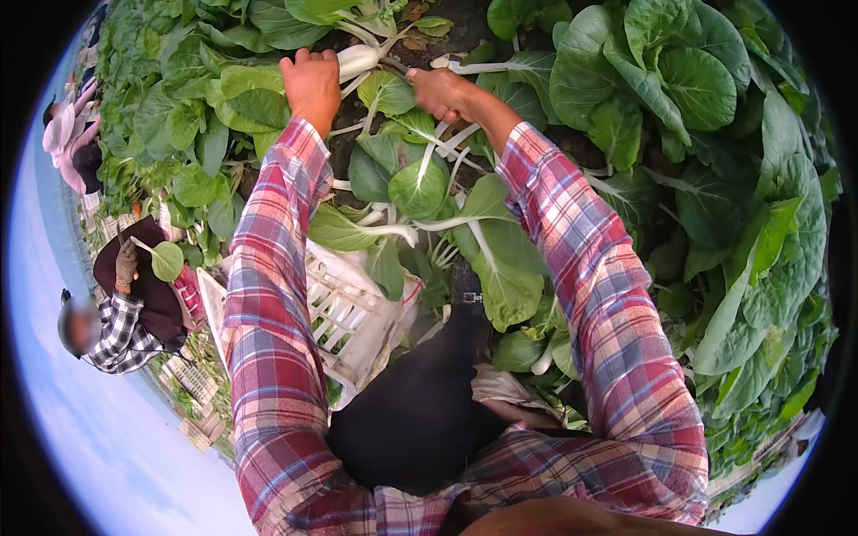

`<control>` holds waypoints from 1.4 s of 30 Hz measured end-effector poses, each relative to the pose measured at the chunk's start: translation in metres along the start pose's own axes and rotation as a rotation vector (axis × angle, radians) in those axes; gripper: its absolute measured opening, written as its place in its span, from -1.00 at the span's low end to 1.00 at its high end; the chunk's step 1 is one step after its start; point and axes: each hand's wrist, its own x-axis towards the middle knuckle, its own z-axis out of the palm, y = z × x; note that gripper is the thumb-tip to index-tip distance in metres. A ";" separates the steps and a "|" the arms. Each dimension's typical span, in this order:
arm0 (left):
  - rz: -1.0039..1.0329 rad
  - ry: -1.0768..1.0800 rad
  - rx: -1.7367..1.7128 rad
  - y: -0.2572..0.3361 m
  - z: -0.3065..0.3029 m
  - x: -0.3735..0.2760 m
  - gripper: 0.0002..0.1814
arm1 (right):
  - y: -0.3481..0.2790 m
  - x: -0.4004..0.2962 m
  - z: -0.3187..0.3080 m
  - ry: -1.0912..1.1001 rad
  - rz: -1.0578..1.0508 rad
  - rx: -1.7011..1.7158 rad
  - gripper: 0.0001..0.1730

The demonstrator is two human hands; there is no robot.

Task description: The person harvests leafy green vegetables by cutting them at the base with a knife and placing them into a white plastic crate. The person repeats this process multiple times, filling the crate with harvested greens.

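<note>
My left hand (312, 86) is closed around a bok choy plant by its pale stalks (358, 60), with its leaves lying off to the left. My right hand (439, 94) grips a small knife, whose dark blade (394, 65) reaches to the root end of that plant. The knife's handle is mostly hidden in my fingers. Loose leaves with white stems lie on the soil and plants below my hands, among them a leaf (513, 281) beside my dark trouser leg.
A white plastic crate (352, 315) stands between my left arm and my leg. Tall leafy greens (677, 74) grow close on the right, more on the left. A person in a checked shirt (124, 335) works at the left with a blade and a leaf; another person (70, 137) is farther off.
</note>
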 end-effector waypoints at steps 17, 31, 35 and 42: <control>-0.135 -0.756 -2.090 -0.020 -0.171 -0.096 -0.28 | -0.005 -0.175 0.031 0.148 -0.844 0.455 -0.52; -0.202 -0.853 -2.075 0.038 -0.163 -0.103 -0.32 | 0.011 -0.186 0.032 0.508 -0.833 0.387 -0.56; -0.015 -0.768 -1.945 0.044 -0.157 -0.108 -0.20 | -0.009 -0.185 0.027 0.473 -0.844 0.022 -0.63; 0.174 -0.464 -0.874 0.009 -0.174 -0.098 -0.34 | 0.009 -0.170 0.001 0.679 -0.771 -0.159 -0.63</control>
